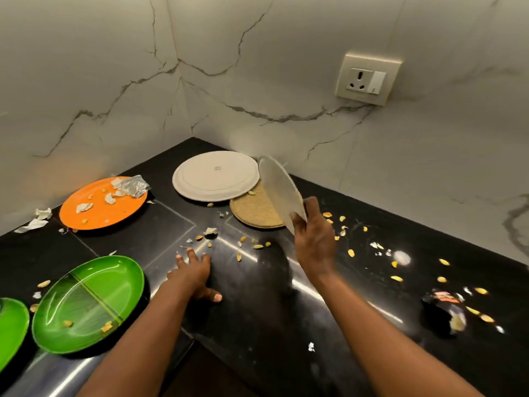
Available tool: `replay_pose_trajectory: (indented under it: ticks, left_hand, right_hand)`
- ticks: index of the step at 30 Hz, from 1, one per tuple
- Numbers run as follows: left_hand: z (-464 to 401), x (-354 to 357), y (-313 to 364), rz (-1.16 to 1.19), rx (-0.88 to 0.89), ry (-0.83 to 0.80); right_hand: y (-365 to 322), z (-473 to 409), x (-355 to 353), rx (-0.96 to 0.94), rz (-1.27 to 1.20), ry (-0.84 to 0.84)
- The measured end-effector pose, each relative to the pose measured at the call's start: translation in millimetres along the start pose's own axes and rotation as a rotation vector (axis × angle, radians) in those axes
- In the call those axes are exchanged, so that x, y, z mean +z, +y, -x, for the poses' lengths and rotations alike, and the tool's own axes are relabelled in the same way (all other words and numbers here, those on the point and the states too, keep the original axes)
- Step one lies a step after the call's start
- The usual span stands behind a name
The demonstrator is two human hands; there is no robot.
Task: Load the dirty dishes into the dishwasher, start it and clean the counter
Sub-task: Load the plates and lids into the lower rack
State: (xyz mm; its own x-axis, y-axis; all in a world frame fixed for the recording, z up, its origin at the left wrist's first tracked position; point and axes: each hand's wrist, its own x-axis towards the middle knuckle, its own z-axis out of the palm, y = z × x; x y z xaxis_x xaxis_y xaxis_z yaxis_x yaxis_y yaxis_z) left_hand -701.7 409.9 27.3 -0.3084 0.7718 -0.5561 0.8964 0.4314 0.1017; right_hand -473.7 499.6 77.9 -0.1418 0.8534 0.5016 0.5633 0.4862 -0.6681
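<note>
My right hand (313,239) grips the lower edge of a pale grey plate (279,189), which is tilted up on its edge above a round woven mat (253,210). My left hand (194,275) rests flat on the black counter (257,310), fingers spread. A white plate (216,175) lies upside down in the corner. At the left, an orange plate (100,206) holds paper and foil scraps. Near the front left sits a green divided plate (88,303) with a few crumbs, and another green dish (11,328) shows at the frame edge.
Yellow food bits (396,278), white scraps and a small pile of white powder (401,257) litter the counter. A torn dark wrapper (446,310) lies at the right. Marble walls meet in the corner behind; a socket (367,78) is on the right wall.
</note>
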Motion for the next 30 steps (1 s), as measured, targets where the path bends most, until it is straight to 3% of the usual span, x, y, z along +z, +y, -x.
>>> replay_pose_trajectory:
  ticks: [3, 7, 19, 22, 25, 30]
  left_hand:
    - [12.0, 0.8, 13.1, -0.182, 0.010, 0.066]
    - [36.9, 13.4, 33.9, -0.367, 0.156, 0.296]
    - [139.8, 94.8, 11.2, -0.276, 0.418, 0.375]
    - [157.3, 134.7, 1.8, -0.193, 0.541, 0.544]
    - [178.8, 172.1, 6.8, -0.110, 0.686, 0.610]
    - [213.6, 233.1, 40.7, -0.244, 0.817, 0.496]
  right_hand:
    - [-3.9, -2.7, -26.8, 0.145, -0.062, -0.029]
    - [-2.7, 22.2, -62.4, 0.247, -0.092, 0.009]
    - [-65.1, 224.1, -106.1, 0.034, -0.047, 0.144]
    - [-77.0, 296.3, -116.5, 0.042, 0.003, 0.160]
    - [-88.3, 366.9, -134.2, 0.081, 0.068, 0.140]
    - [-82.5, 461.1, -167.7, 0.220, 0.229, 0.192]
